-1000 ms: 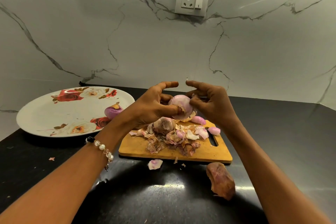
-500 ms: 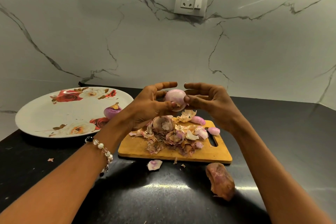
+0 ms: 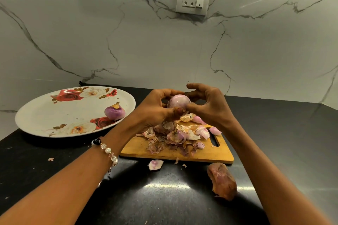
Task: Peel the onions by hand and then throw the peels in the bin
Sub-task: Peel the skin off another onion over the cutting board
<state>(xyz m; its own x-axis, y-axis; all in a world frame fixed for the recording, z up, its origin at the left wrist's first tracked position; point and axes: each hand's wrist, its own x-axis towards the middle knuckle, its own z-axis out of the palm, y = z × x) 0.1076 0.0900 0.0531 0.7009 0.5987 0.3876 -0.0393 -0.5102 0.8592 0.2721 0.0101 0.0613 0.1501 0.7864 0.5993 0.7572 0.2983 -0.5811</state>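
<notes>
The round pale-pink onion [image 3: 178,102] sits between both hands above the wooden chopping board's [image 3: 201,153] far edge: left hand [image 3: 157,109] cradles it, right hand [image 3: 206,105] pinches its lower skin.

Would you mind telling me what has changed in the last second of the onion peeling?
Both hands, left hand and right hand, kept hold of the onion, lifting and turning it slightly. The peels on the cutting board and the onion on the plate stayed put.
</notes>
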